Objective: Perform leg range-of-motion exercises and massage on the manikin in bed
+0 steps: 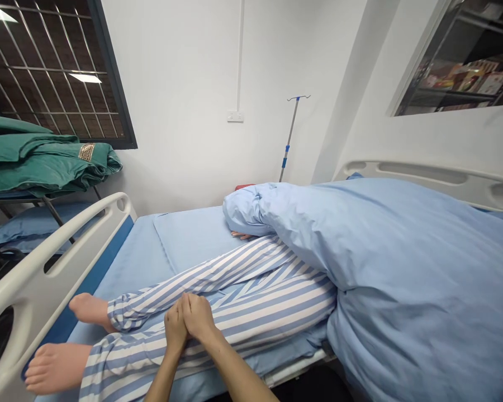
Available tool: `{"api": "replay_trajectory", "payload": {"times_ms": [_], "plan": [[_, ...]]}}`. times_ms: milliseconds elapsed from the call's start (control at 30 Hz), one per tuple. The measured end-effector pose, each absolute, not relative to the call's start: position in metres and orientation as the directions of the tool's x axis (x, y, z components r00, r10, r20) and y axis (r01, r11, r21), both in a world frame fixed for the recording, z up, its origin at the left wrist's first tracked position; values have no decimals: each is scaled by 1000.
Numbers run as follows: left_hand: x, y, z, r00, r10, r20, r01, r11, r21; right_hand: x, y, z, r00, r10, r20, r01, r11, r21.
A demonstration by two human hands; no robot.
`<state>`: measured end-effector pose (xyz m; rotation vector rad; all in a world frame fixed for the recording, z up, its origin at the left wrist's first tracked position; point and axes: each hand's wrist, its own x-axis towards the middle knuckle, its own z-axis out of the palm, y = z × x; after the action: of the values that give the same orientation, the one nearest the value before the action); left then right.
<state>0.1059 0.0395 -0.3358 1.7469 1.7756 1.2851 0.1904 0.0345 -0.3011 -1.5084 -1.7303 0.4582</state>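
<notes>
Stretching lengthwise toward footboard (pixel 37 296), striped leg (pixel 268 315) under left hand (pixel 176 325) and right hand (pixel 198 316), grip clenched, contents unclear.

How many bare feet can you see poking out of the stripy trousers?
2. One near foot is at the bottom left, and one far foot is behind it, nearer the wall. Both poke out of the striped trousers; none look hidden.

Legs (pixel 218 271) lie on the bed (pixel 197 229), feet (pixel 61 365) at eight o'clock beside the footboard (pixel 67 273), upper ends under the quilt (pixel 411 279) at four. At seven, the left hand (pixel 176 326) touches the right hand (pixel 198 317) over the near leg (pixel 272 312). Behind the bed: pole (pixel 293 124) at one, window (pixel 54 70) at ten.
</notes>
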Motion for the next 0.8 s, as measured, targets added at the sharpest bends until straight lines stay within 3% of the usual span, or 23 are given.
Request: {"api": "replay_trajectory", "payload": {"times_ms": [300, 467, 600, 700, 800], "plan": [[112, 36, -330, -125, 963, 239, 549, -134, 825, 197, 23, -318, 69, 933, 353, 502, 273, -821], [133, 36, -309, -204, 973, 103, 177, -67, 982, 202, 29, -321, 154, 937, 313, 300, 258, -919], [156, 38, -286, -252, 968, 20, -93, -45, 995, 205, 34, -324, 242, 929, 282, 109, 263, -959], [164, 38, -281, -259, 964, 51, -116, -83, 990, 206, 36, -324, 281, 924, 261, 71, 251, -965], [162, 37, -291, -294, 949, 116, -5, -123, 992, 206, 36, -323, 283, 921, 266, 122, 241, -963]]}}
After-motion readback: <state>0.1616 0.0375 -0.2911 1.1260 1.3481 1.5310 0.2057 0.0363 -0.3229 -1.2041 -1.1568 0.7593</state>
